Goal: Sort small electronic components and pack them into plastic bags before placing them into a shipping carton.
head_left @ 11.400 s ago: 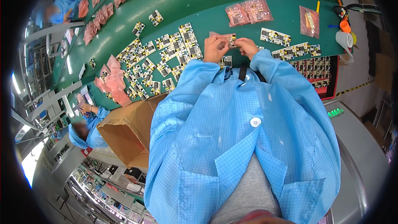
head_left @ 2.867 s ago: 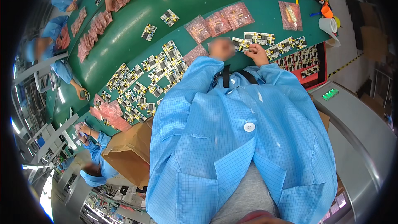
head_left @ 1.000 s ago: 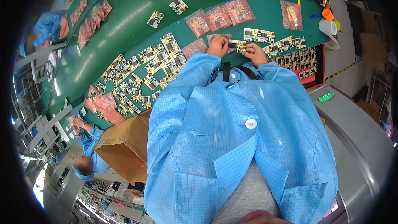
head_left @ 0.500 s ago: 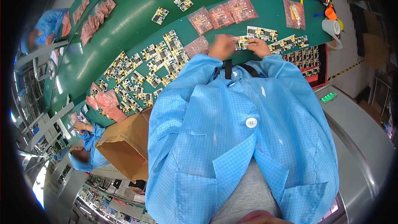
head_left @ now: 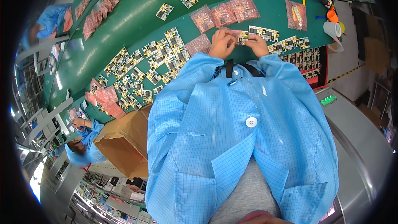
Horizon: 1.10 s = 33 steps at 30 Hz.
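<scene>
My left hand (head_left: pixel 222 44) is closed with its fingers pinching the edge of a pink bubble-wrap bag (head_left: pixel 233 32). The thumb and fingers of my right hand (head_left: pixel 258 46) grip a small circuit board (head_left: pixel 242 37) with yellow and black parts, at the bag's mouth. Part of the board seems to be inside the bag, though the left fingers hide some of it. Beside my left hand lies a flat pink bubble-wrap bag (head_left: pixel 198 45). Just beyond my right hand is a larger panel of circuit boards (head_left: pixel 264 33), with another board strip (head_left: pixel 284 45) to its right.
Many loose circuit boards (head_left: pixel 159 54) cover the green bench to the left. Several filled bubble bags (head_left: pixel 224 15) lie at the back. A red-edged tray (head_left: pixel 324 68) of boards and a white tape roll (head_left: pixel 331 28) are on the right. A cardboard box (head_left: pixel 124 141) stands near left; co-workers sit beyond.
My left hand, blurred before, has moved slightly, and its fingers now show curled at the bag. My right hand keeps its grip on the board. The whole view has shifted a little.
</scene>
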Tool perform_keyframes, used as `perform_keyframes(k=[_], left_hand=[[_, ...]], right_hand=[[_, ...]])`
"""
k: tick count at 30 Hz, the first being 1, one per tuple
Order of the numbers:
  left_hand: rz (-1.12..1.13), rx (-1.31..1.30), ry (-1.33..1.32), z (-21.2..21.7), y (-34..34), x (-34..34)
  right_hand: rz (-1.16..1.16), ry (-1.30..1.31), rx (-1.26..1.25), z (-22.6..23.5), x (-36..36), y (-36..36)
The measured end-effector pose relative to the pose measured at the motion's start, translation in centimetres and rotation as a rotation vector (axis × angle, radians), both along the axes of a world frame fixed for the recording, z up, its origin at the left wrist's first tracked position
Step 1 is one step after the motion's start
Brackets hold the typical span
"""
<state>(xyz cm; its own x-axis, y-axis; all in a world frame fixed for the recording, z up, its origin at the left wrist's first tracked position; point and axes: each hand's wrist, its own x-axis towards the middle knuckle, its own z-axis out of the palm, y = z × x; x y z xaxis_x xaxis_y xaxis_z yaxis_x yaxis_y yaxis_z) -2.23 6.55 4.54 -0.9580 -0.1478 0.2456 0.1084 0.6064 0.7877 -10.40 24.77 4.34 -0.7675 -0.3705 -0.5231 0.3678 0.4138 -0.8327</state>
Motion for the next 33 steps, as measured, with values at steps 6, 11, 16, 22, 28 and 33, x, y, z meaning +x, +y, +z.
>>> perform_keyframes(k=[6, 11, 16, 22, 28, 33], left_hand=[[0.069, 0.000, -0.028, 1.3, 0.2, -0.6], [0.029, -0.005, -0.024, 2.4, 0.3, 0.2], [0.061, 0.033, -0.031, 2.7, 0.4, 0.7], [0.121, 0.056, -0.061, 3.0, 1.3, 2.0], [0.227, 0.113, 0.013, 4.5, 2.4, 2.2], [0.681, 0.627, -0.120, 3.5, 1.1, 2.8]], right_hand=[[0.066, -0.033, -0.132, 0.3, 0.9, -0.2], [-0.060, -0.179, 0.144, 2.4, 0.4, -0.8], [-0.075, -0.134, -0.072, 3.4, 2.2, -1.2], [0.008, -0.139, -0.108, 2.7, 3.3, -0.7], [-0.059, -0.248, -0.200, 3.0, 4.1, -0.1], [-0.026, -0.335, -0.292, 2.8, 4.0, -0.2]])
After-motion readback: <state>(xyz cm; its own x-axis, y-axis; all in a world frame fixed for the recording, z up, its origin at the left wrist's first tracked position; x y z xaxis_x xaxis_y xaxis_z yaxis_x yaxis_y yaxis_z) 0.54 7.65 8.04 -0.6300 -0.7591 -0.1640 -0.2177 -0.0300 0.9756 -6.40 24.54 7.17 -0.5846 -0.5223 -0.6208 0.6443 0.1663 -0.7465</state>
